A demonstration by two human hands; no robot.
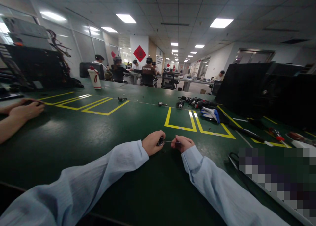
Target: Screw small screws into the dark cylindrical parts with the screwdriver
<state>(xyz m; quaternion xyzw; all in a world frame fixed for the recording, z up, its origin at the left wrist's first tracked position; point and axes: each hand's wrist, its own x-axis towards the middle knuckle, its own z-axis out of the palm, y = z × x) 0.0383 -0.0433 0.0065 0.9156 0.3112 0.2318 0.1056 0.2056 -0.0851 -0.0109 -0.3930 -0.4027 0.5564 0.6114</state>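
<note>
Your left hand [153,143] is curled around a dark cylindrical part [160,141], its ringed round end showing past the fingers, the rest buried in your grip. Your right hand [184,143] pinches a slim tool whose thin shaft [168,141] points at that part; whether the tip touches it can't be made out, and your fingers cover the handle. Both are above the green table [138,125], near its front edge. A tiny speck-like piece [164,151] lies just below your left hand, too small to identify.

At the left edge, a co-worker's hands [27,111] hold something dark, mostly covered; the arms are cut off by the frame. The lower right corner is masked by coarse blocks.

Across the table stands a white cup [94,79] with something red at its top (its contents are out of sight). The white-and-blue glove [209,114] partly overlaps the yellow tape [182,128].
</note>
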